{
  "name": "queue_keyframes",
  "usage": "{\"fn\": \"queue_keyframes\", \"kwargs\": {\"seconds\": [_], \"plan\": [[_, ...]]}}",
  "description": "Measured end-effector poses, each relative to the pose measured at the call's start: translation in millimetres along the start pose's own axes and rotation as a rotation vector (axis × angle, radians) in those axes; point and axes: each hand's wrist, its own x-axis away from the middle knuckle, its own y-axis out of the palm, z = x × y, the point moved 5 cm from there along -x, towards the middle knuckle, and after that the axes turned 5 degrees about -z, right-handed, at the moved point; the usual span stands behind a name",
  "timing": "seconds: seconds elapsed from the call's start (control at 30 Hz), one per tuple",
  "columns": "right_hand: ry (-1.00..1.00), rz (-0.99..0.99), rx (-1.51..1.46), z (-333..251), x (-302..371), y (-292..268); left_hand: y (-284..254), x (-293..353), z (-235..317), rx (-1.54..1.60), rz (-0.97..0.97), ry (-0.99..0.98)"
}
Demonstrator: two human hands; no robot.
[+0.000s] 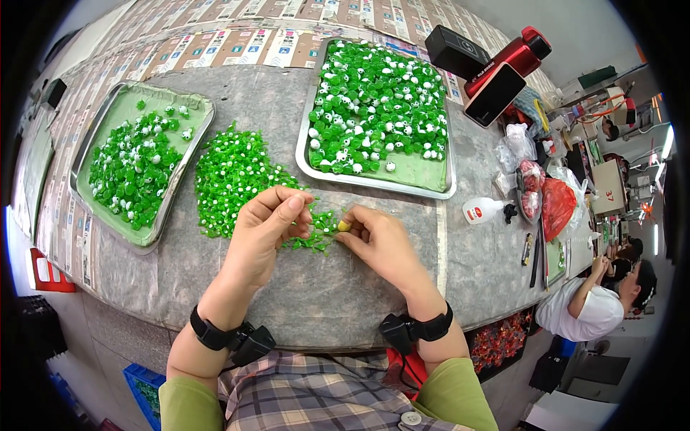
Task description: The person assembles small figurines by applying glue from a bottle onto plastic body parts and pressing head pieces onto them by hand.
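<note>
My left hand (262, 228) is raised over the near edge of a heap of small green plastic pieces (237, 179) with white dots. Its fingers are curled in, the thumb against the index finger; anything held there is too small to make out. My right hand (379, 241) pinches thumb and forefinger together beside a smaller cluster of green pieces (322, 231). A yellow wrap (344, 225) covers one of its fingertips. Whatever lies in that pinch cannot be made out. Both wrists wear black straps with black boxes.
A metal tray (447, 192) of green and white pieces stands beyond my hands, another tray (77, 167) at left. To the right are a white bottle (483, 210), a phone (495, 94), a red flask (512, 63), a black box (456, 52) and plastic bags. A person (586, 309) sits far right.
</note>
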Motion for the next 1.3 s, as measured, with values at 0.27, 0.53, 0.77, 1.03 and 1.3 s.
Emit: {"fn": "queue_keyframes", "kwargs": {"seconds": [0.27,0.53,0.77,1.03,1.3], "plan": [[0.050,0.080,-1.058,0,10,-15,15,3,-12,-0.083,-0.159,-0.095],[-0.139,0.273,-0.618,-15,19,-37,18,6,-23,0.045,-0.161,-0.139],[0.000,1.411,-0.361,72,116,-141,14,8,-16,0.102,-0.068,-0.078],[0.429,0.714,-0.365,173,104,-101,12,7,-17,0.105,-0.079,-0.082],[0.146,0.677,-0.743,92,68,-103,13,7,-19,0.125,-0.090,-0.130]]}}
